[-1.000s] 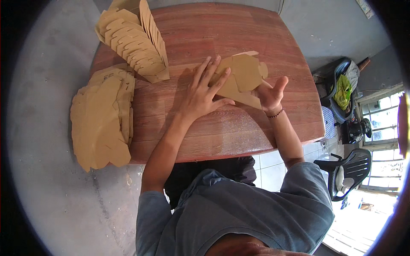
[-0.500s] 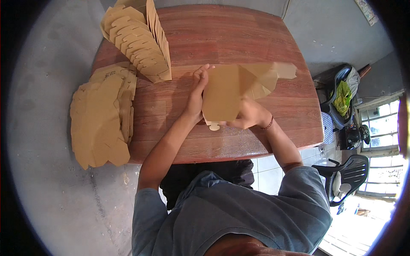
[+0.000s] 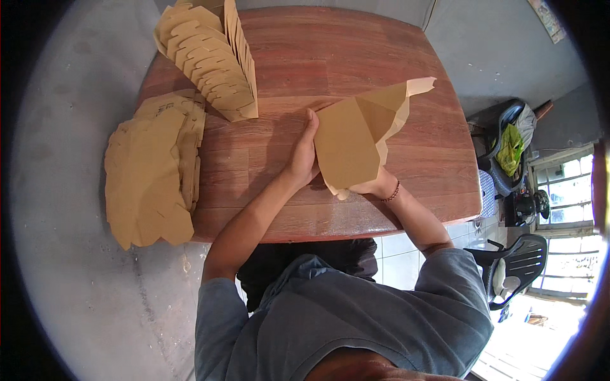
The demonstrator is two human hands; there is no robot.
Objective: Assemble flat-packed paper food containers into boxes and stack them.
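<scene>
Grips the left edge of a part-folded box (image 3: 346,143) in the left hand (image 3: 305,151), with thumb along the smooth brown card. Has the right hand (image 3: 379,183) at the lower edge, with fingers too hidden to tell whether closed on it. Holds the box over the wood-grained table (image 3: 292,60), angular and hollow, with creased, notched flaps (image 3: 420,86), right of stepped, nested boxes (image 3: 210,66) and flat, lobed blanks (image 3: 149,178).

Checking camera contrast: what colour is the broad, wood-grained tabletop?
The tabletop is reddish-brown with darker streaks, best seen in the head view.
</scene>
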